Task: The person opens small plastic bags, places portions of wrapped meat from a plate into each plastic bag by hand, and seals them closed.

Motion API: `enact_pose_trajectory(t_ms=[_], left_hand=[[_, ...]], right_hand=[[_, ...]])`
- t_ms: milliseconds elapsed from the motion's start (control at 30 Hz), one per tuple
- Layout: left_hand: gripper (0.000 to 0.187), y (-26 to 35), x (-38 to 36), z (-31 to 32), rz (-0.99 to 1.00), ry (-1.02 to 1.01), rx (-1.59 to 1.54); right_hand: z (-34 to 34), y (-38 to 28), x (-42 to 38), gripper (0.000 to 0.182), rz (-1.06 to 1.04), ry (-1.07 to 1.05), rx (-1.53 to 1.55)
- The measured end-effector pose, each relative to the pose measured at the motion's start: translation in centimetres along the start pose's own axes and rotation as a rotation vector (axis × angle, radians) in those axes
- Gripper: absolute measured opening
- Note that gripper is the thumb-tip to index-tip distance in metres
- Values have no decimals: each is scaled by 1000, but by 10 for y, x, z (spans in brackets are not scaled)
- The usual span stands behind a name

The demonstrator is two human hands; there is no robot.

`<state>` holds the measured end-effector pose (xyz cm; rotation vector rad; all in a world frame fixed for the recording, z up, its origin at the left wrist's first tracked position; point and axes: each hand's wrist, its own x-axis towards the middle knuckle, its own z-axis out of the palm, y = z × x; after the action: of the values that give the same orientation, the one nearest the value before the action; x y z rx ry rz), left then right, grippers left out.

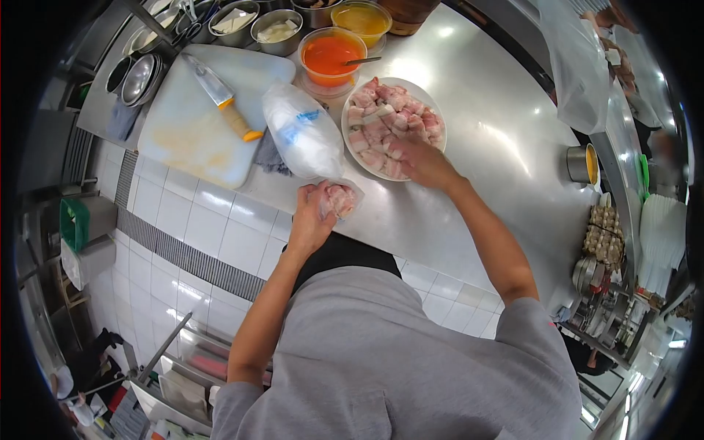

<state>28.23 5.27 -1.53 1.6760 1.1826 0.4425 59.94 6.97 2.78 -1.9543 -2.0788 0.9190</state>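
A white plate [433, 108] piled with cut raw meat pieces [385, 121] sits on the steel counter [499, 132]. My right hand [418, 160] reaches onto the plate's near edge, fingers on the meat. At the counter's front edge my left hand [312, 216] grips a small clear plastic bag [342, 199] with a few meat pieces in it. A stack of clear plastic bags [302, 132] lies just beyond the left hand.
A white cutting board [198, 125] with a yellow-handled cleaver [220, 95] lies to the left. An orange sauce tub [330, 55], a yellow sauce tub [361, 18] and steel containers [276, 31] stand behind. Egg trays [603, 235] are at the right.
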Motion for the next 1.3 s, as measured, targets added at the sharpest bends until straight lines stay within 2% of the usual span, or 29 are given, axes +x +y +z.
enact_pose_trajectory(t_ms=[33,133,233,367,567,633,667,733,867,933,1067,1133,1167,1233,1300], left_hand=[[67,0,0,1,-2,3,-1],[68,-2,0,3,21,23,-8],[69,-4,0,4,10,17,-11],[68,-8,1,4,48,27,2],[69,-8,0,2,43,22,8],[70,-7,1,1,45,22,5],[70,-8,2,1,34,12,-26],[70,-9,1,0,18,2,-58],[71,-11,3,1,57,18,-40],[71,-11,3,0,51,15,-37],[72,-11,3,-5,56,-8,-94],[72,-11,3,-6,58,-15,-112],[71,-12,2,-7,83,-3,-76],[71,-11,0,-10,109,9,-38],[74,-8,-9,-12,93,41,26]], right_hand=[[4,2,-1,44,-97,-33,-52],[7,-7,-10,50,-181,8,-184],[9,-14,-10,54,-147,-5,-303],[12,-7,3,55,-97,-150,-249],[1,1,13,53,-183,-291,-169],[-11,-1,12,52,-77,-357,98],[-13,-2,11,52,-81,-359,94],[-13,-6,5,53,190,-408,515],[-6,-24,-3,53,227,-392,749],[3,-43,-4,50,293,-307,923],[40,-88,2,56,327,-235,877],[80,-97,8,61,243,-152,608],[90,-106,11,61,245,-150,607],[103,-121,14,66,220,-209,370],[102,-124,7,66,151,-153,381]])
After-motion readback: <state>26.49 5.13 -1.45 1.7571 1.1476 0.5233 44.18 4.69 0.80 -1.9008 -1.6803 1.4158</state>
